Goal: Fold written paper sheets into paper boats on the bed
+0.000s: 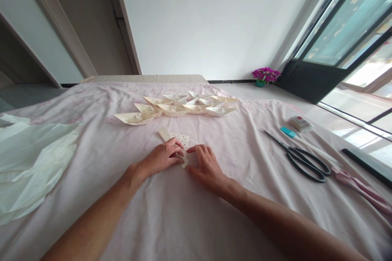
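Note:
A small piece of folded paper [180,138], cream with a fine dotted pattern, lies on the cloth in front of me, with a plain strip [164,133] sticking out at its upper left. My left hand [163,155] has its fingers curled and closed on the paper's left side, covering much of it. At the right edge is my right hand [208,167], its thumb and forefinger spread apart beside the paper; whether the thumb touches the lower corner I cannot tell. Beyond both hands stand several folded paper boats [173,110], in cream and white, grouped close together.
Black-handled scissors [297,157] lie open-bladed to the right, near a teal block [288,132] and a small white packet [300,123]. Further right are a black bar [367,167] and pink fabric [361,187]. Crumpled whitish plastic sheeting [36,163] covers the left side.

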Demonstrator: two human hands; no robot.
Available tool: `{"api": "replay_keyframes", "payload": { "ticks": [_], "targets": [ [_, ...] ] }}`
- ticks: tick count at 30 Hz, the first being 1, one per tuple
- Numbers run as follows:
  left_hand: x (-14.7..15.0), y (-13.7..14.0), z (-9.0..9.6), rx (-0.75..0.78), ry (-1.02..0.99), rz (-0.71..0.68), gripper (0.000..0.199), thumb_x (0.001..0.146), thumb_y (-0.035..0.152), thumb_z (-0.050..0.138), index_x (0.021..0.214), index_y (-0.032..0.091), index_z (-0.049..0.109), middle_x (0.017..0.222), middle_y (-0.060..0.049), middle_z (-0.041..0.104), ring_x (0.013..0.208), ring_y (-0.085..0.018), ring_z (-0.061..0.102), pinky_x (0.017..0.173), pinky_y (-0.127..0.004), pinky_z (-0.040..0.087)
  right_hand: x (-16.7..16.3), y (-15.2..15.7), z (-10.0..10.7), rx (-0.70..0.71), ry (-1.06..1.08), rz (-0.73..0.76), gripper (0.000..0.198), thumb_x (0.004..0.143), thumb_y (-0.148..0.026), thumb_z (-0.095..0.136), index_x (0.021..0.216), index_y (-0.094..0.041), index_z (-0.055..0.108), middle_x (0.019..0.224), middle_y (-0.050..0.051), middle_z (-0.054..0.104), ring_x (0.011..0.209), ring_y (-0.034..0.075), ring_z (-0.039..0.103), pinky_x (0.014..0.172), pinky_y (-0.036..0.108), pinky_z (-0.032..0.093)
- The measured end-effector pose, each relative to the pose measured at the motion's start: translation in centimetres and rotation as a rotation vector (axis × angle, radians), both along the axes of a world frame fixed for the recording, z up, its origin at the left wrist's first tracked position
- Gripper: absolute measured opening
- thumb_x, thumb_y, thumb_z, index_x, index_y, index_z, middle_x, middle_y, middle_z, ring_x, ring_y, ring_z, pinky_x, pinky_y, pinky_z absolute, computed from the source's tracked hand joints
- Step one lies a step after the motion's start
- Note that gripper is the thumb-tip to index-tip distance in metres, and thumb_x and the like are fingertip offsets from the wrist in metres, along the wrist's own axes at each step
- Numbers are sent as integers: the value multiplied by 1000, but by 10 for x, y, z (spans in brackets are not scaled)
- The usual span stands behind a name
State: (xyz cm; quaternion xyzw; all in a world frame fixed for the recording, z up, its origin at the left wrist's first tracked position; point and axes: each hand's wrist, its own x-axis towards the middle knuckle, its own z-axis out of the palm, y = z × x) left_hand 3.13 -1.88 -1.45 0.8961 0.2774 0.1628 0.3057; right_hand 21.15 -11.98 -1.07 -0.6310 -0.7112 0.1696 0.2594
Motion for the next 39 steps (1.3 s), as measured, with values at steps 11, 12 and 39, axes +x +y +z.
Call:
{"api": "replay_keyframes", "payload": {
  "ticks": [11,12,39],
  "targets": [
    [5,21,13,323,200,45,36,66,45,75,93,25,62,102,-2,55,101,-23,52,87,-31,40,-8,5,-2,32,-100,-75,33,73,-30,67,103,-26,53,102,3,56,98,22,45,86,35,33],
    [5,26,13,350,201,43,38,67,46,74,96,25,62,104,-3,55,105,-24,50,91,-34,38,-8,6,-2,27,-94,-75,34,72,-30,67,103,-26,53,101,2,56,98,22,44,86,35,33],
    [-2,-19,1,351,175,251,54,73,3,46,121,26,52,115,-6,53,108,-21,50,95,-34,42,6,44,-6,58,-48,-91,43,75,-26,65,117,-25,55,100,2,62,99,22,47,87,35,35]
  ]
}}
